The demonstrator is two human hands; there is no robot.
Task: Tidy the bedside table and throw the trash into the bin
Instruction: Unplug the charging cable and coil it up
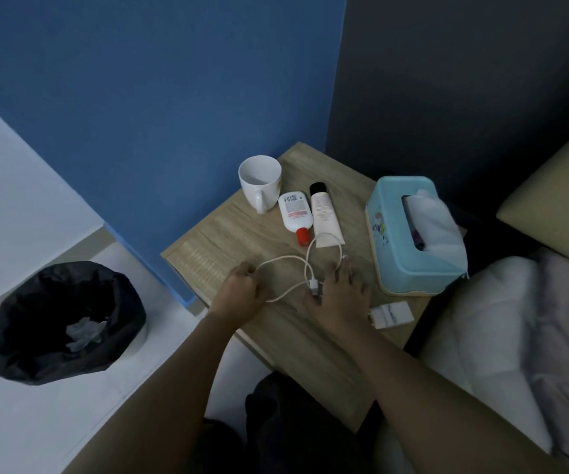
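Note:
A white charging cable (296, 265) lies in loops on the wooden bedside table (214, 241). My left hand (243, 290) is closed around one loop of the cable at its left end. My right hand (339, 292) grips the cable by its plug end, fingers spread over the tabletop. Behind the cable lie a white bottle with a red cap (295, 213) and a white tube with a black cap (324, 213). A white mug (260, 183) stands at the back. On the floor to the left is a bin lined with a black bag (66, 319), holding crumpled tissue.
A light blue tissue box (406, 234) stands on the table's right side, with a tissue sticking out. A small white charger block (392, 314) lies near the front right edge. Bedding and a pillow (515, 336) are to the right. A blue wall stands behind.

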